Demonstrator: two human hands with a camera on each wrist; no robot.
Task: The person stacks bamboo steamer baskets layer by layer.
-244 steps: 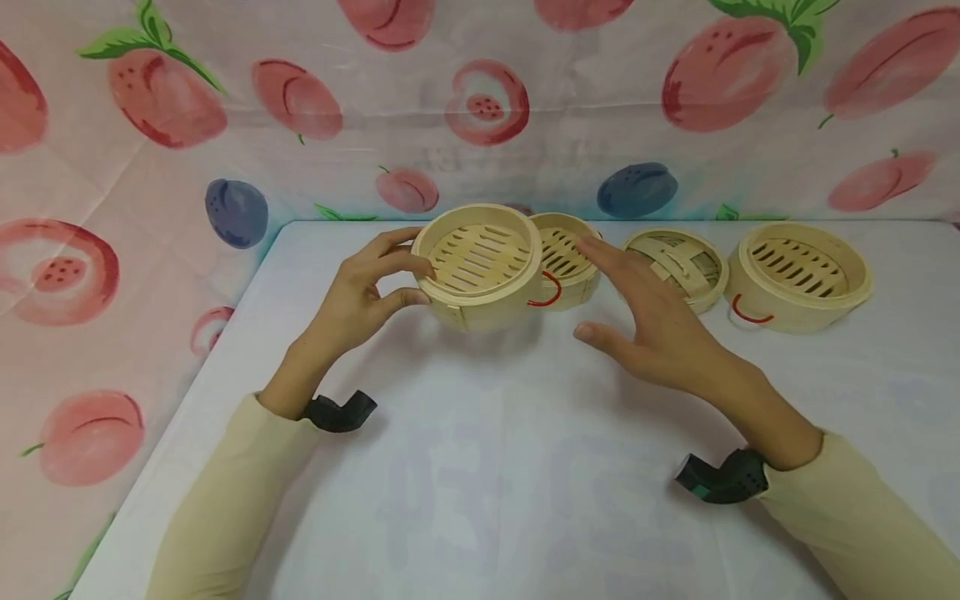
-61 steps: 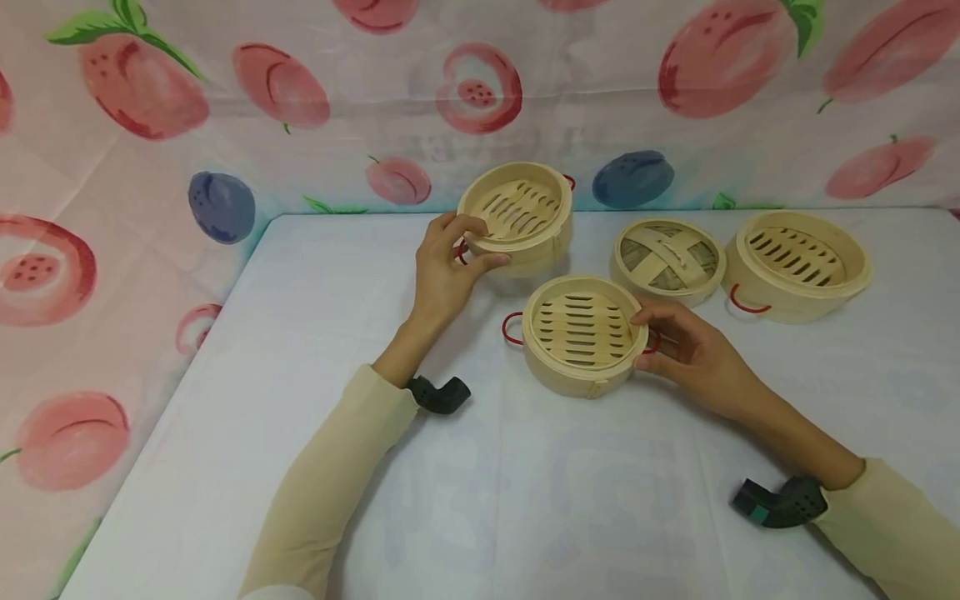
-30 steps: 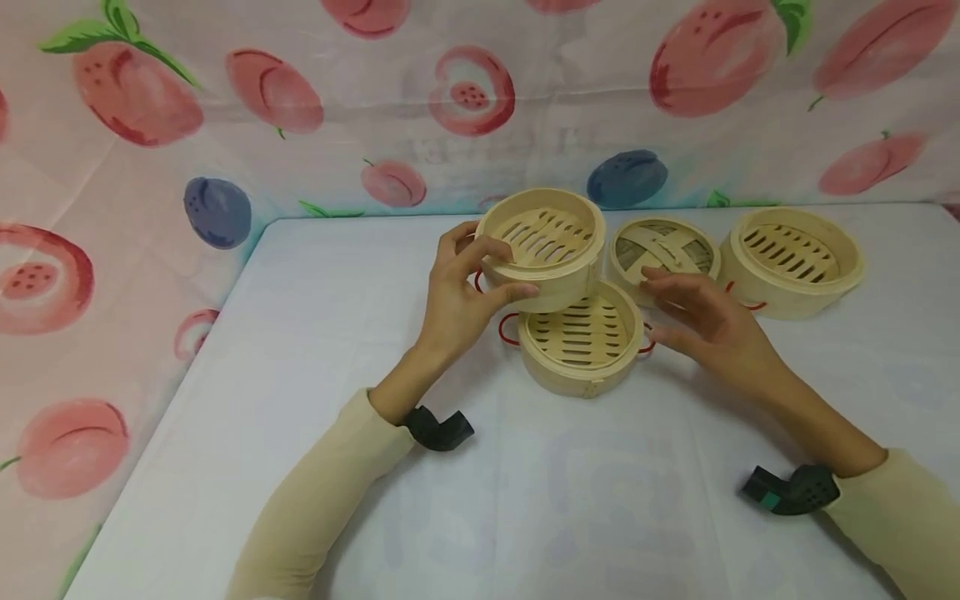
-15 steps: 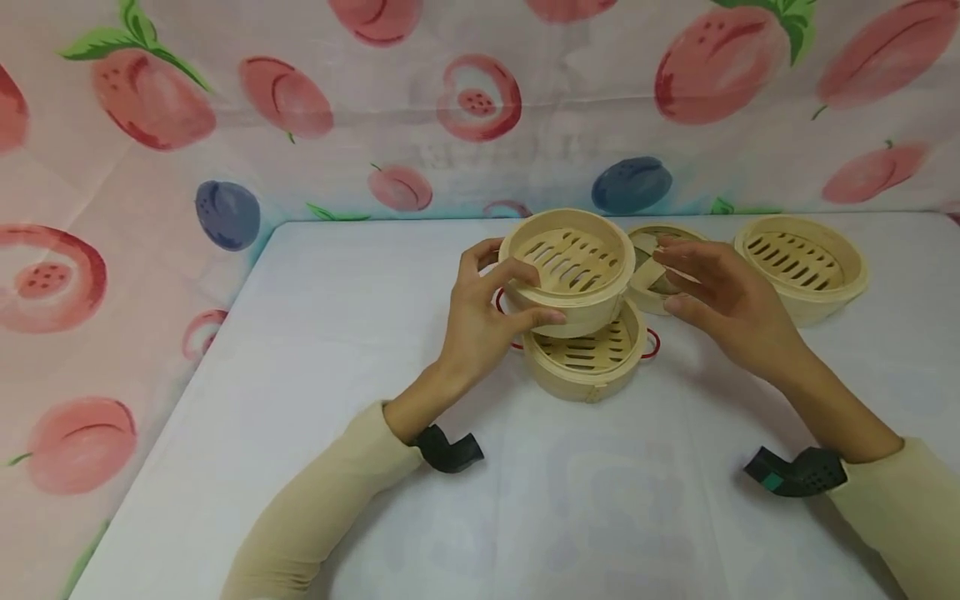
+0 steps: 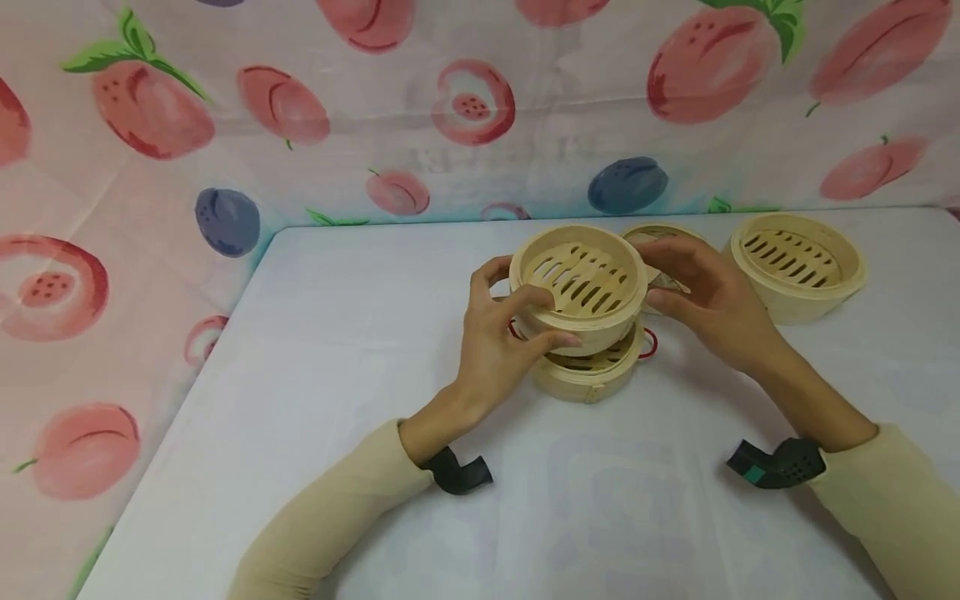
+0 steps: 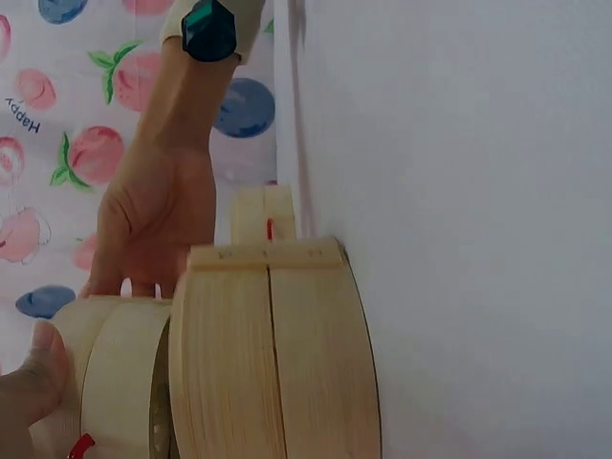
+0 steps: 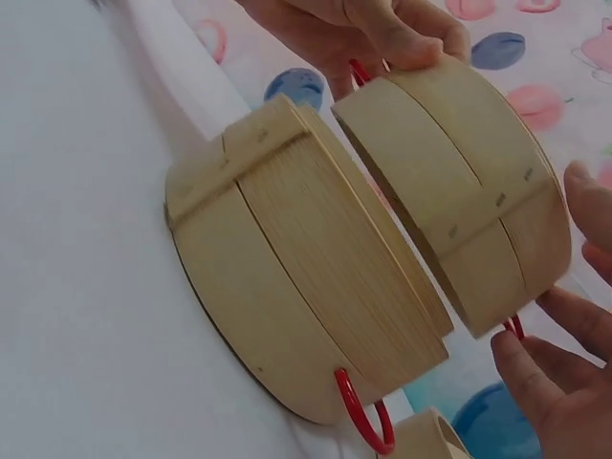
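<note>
My left hand [image 5: 498, 342] grips the left rim of a round bamboo steamer basket [image 5: 600, 335], thumb on the outer wall. This basket is tilted just above a second steamer basket [image 5: 581, 388], which stands on the table. A gap shows between the two baskets [image 7: 459, 182] in the right wrist view. My right hand [image 5: 716, 304] is at the raised basket's right side with fingers loosely bent. Its fingertips [image 7: 512, 354] are at the lower edge by a red handle, while the thumb stands apart from the wall.
Behind my right hand, partly hidden, lies a woven bamboo lid [image 5: 663, 230]. A larger slatted steamer basket [image 5: 806, 307] stands at the right rear of the white table [image 5: 360, 292]. A fruit-print cloth [image 5: 555, 133] hangs along the back edge.
My left hand has brought its basket rightward and down over the lower one. The right hand released the lower basket, drew back, then came to the raised basket's right side.
</note>
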